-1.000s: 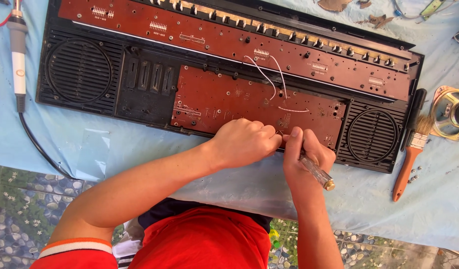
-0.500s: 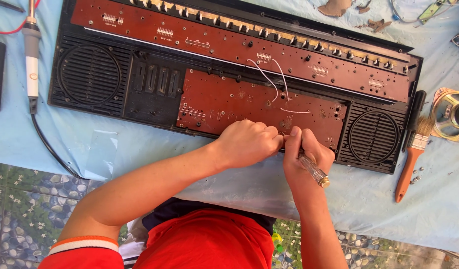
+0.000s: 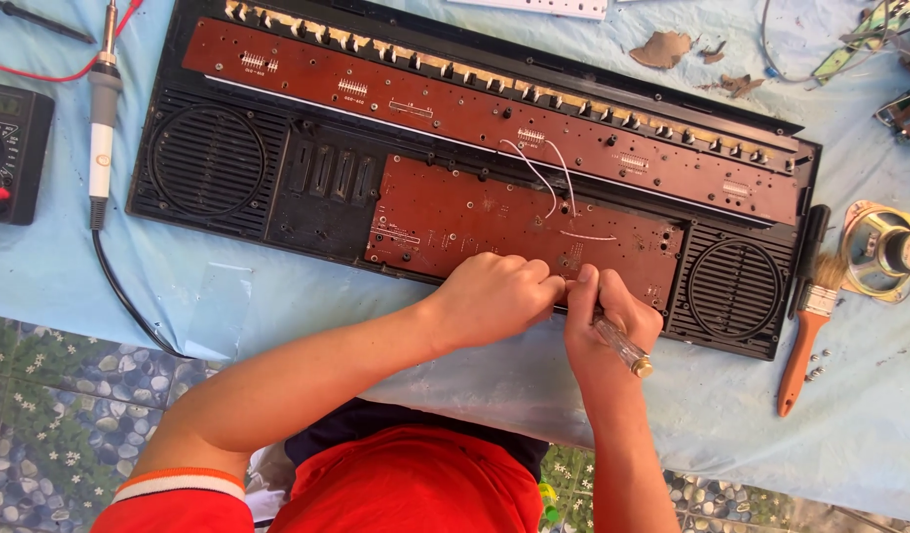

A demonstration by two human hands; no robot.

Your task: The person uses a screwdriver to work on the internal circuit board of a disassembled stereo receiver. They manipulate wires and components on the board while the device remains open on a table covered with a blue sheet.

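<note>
Here the right hand (image 3: 611,321) is wrapped around a screwdriver (image 3: 621,343) with a clear handle, fingers closed on it, the tip pressed down at the lower edge of the smaller brown circuit board (image 3: 455,217). The tool's long axis runs on a slant — handle end toward the lower right, near the person's body, working end up and to the left, hidden under the fingers. That tilt seems to let the wrist bear down on the board edge.

The left hand (image 3: 494,296) lies curled on the same board edge, touching the right one — apparently steadying the tip or the board; whether it grips anything, I cannot tell.

The board sits in an opened black keyboard case (image 3: 317,188), which lies lengthwise across the counter (image 3: 228,296) on a pale blue cloth, a speaker grille at each end. A paintbrush (image 3: 805,336) rests just beside the case's right end, a soldering iron (image 3: 102,118) off to its left.
</note>
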